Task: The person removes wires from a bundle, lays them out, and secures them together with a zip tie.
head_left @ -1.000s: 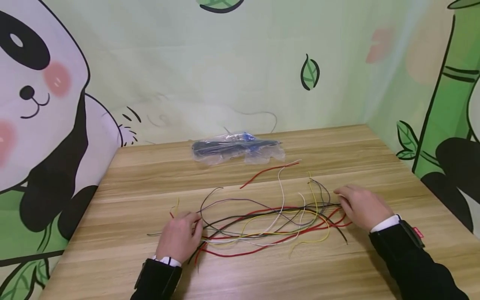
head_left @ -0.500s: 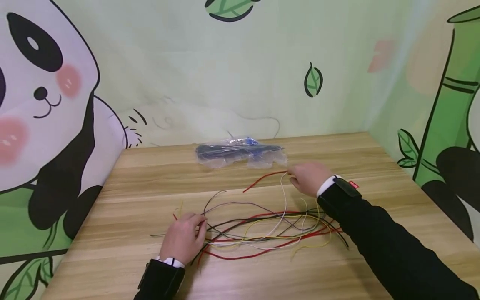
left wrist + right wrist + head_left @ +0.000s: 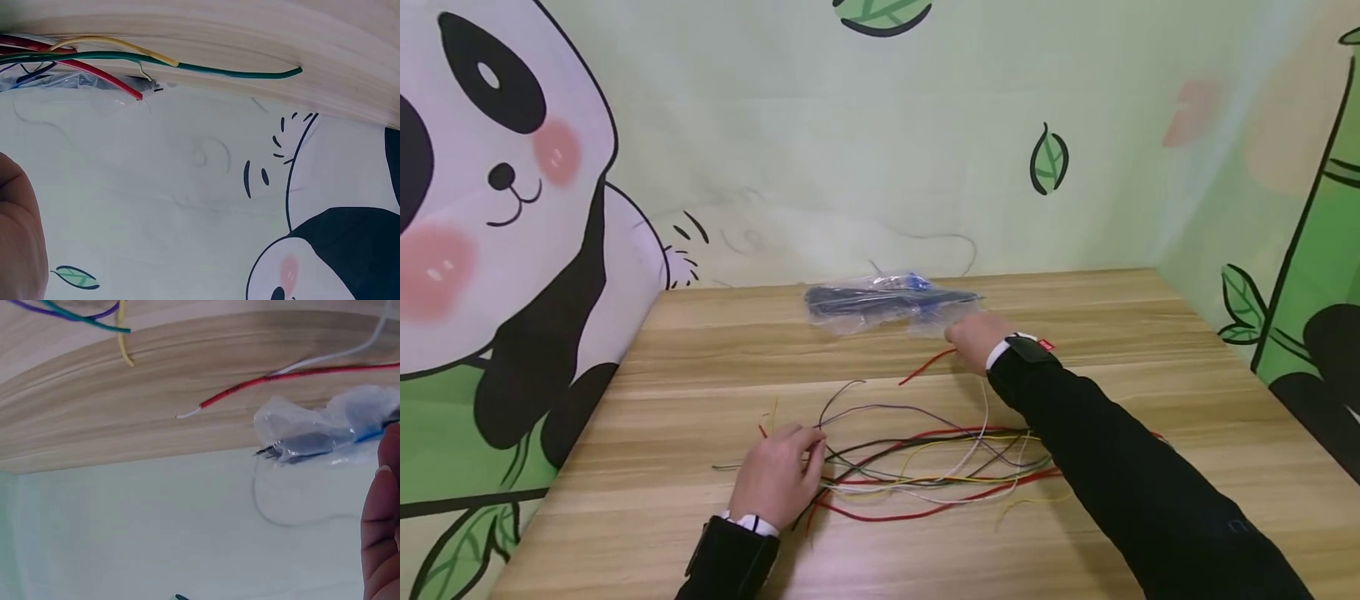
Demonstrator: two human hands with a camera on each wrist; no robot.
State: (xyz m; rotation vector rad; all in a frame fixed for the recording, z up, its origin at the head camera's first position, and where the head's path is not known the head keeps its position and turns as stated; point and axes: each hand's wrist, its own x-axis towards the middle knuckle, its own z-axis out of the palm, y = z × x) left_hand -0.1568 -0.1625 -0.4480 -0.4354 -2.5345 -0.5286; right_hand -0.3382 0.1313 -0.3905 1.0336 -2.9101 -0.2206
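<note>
In the head view, several thin wires (image 3: 925,440), in red, black, yellow, white, green and purple, lie in a loose tangle across the table. My left hand (image 3: 778,473) holds the left end of the tangle with curled fingers. Past it, green (image 3: 237,72) and red wire ends stick out in the left wrist view. My right hand (image 3: 979,337) reaches over a separate red wire (image 3: 927,367), its fingertips at the right end of a clear plastic bag (image 3: 857,304) with dark and blue contents. In the right wrist view its thumb (image 3: 380,512) is fairly straight.
The wooden table (image 3: 715,350) ends at the back against a pale green cloth wall (image 3: 850,167) printed with a panda and leaves. My right sleeve (image 3: 1097,442) covers the right side of the tangle in the head view.
My right hand has left the tangle's right end and moved up and left, past the loose red and white wires, to the bag's right end. My left hand stays in place.
</note>
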